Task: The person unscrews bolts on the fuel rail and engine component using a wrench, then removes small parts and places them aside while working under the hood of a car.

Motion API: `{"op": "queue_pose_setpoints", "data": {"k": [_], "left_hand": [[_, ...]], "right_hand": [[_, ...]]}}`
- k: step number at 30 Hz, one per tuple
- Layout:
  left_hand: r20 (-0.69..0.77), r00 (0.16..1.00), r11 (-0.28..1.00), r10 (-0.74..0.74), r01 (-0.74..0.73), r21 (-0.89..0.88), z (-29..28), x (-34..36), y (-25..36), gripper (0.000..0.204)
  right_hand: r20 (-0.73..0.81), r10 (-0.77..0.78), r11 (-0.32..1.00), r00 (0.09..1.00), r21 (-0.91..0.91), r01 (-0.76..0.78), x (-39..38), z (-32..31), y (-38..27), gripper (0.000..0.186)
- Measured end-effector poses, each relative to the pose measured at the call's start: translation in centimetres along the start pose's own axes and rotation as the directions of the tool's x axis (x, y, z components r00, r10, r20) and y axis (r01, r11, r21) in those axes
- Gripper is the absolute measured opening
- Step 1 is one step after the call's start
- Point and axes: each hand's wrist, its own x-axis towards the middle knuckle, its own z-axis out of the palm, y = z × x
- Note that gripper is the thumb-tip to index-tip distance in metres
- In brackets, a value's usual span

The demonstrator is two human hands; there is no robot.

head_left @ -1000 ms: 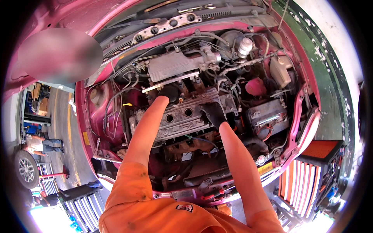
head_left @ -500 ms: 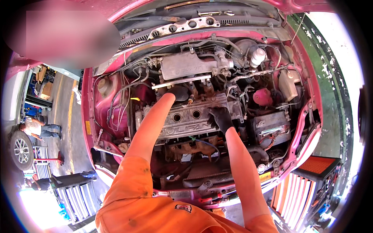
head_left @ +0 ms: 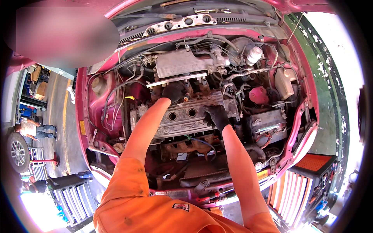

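Observation:
Both my hands wear black gloves and reach into an open engine bay. My left hand [head_left: 173,92] is down behind the metal valve cover [head_left: 178,127], beside the silver fuel rail [head_left: 177,79]; its fingers are hidden. My right hand [head_left: 217,116] rests on the right end of the cover, fingers bent but apart, with nothing seen in them. Two round holes show in the cover between my hands. Just right of my left hand, a small copper-coloured fitting [head_left: 186,98] stands up. A ribbed metal intake cover [head_left: 182,63] lies beyond the rail.
A battery [head_left: 267,125] and a pale plastic reservoir [head_left: 284,83] are at the right. A flat gasket-like plate with holes [head_left: 179,24] lies below the windscreen. Tool cabinets [head_left: 292,194] stand at both near corners. Another person [head_left: 35,130] is far left, near a wheel [head_left: 18,150].
The whole view has shifted slightly, so the engine bay appears a little further left and up. My hands stay at nearly the same places on the engine.

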Motion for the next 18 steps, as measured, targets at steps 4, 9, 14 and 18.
{"op": "queue_pose_setpoints", "data": {"k": [4, 9, 14, 18], "left_hand": [[-0.153, 0.982, 0.967, 0.11, -0.07, 0.246, 0.0, -1.5, -0.3, 0.016], [-0.416, 0.869, 0.955, 0.268, -0.185, 0.23, -1.3, -3.2, -2.7, 0.024], [-0.619, 0.769, 0.965, 0.159, -0.255, -0.068, -9.5, -0.4, 6.1, 0.017], [-0.642, 0.65, 0.872, 0.408, -0.486, 0.061, -15.3, 11.1, 14.6, 0.008]], "right_hand": [[0.027, 0.147, 0.989, 0.989, -0.027, -0.147, -0.3, 0.5, -1.8, 0.03], [0.061, 0.051, 0.997, 0.997, -0.056, -0.048, 0.5, 0.0, 0.9, 0.028], [0.089, -0.354, 0.562, 0.931, -0.775, 0.289, 2.0, -0.1, 4.3, 0.019], [0.133, -0.356, 0.474, 0.925, -0.827, 0.302, 1.0, 0.0, 2.7, 0.022]]}}
